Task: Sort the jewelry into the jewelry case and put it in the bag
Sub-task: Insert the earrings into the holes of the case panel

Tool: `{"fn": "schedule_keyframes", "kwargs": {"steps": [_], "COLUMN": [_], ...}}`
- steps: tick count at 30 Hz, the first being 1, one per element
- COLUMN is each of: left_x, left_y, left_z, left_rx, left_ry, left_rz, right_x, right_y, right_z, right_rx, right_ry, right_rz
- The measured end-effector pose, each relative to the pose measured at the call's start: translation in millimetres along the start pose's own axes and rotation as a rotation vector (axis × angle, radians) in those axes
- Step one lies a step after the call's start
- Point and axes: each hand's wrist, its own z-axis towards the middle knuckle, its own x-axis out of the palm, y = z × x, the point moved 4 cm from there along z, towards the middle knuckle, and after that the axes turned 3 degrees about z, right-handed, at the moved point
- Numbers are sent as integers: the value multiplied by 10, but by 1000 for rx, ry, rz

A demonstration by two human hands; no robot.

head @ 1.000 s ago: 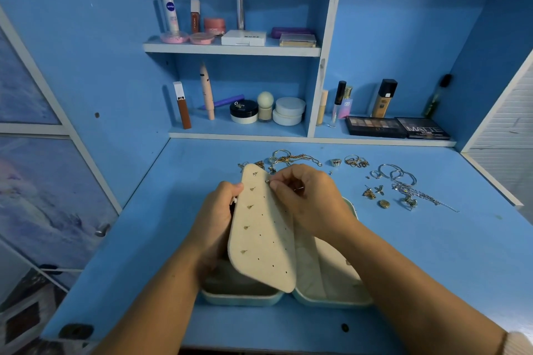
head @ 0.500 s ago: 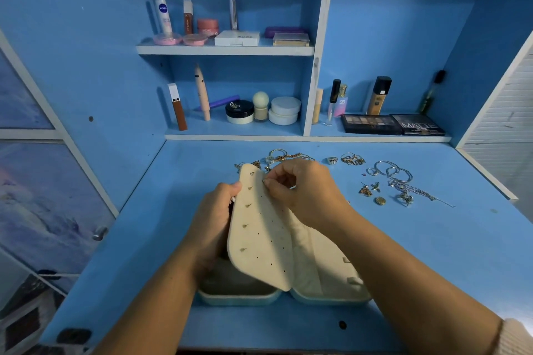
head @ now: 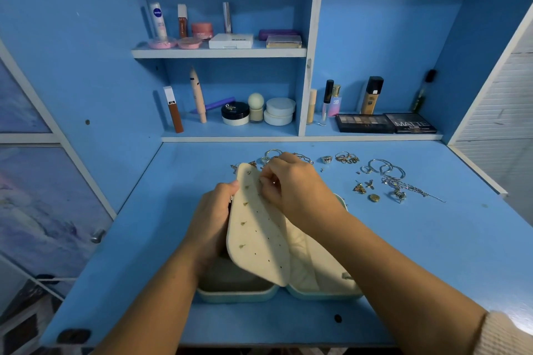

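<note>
Little has shifted: the right hand [head: 297, 184] still pinches something tiny, probably an earring, against the earring panel [head: 259, 239], which the left hand [head: 212, 216] grips tilted over the open jewelry case [head: 236, 294] on the counter [head: 432, 253]. Best to steady the panel and line the post up with a hole.

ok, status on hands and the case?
Left hand grips earring panel edge. Right hand pinches small stud at its top holes. Jewelry case open, loose jewelry behind.
</note>
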Motion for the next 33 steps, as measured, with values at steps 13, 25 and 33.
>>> {"fn": "schedule_keyframes", "kwargs": {"steps": [13,25,33], "left_x": [34,25,57], "left_y": [-10,-25,3], "left_z": [-47,-64,-81], "left_rx": [15,63,48], "left_ry": [62,48,95], "left_rz": [8,15,-29], "right_x": [-23,-273,-771], "right_y": [-11,-250,-1257], "right_z": [-27,-264,-706], "right_rx": [-17,78,559], "right_ry": [-19,55,19], "right_rz": [17,41,-264]}}
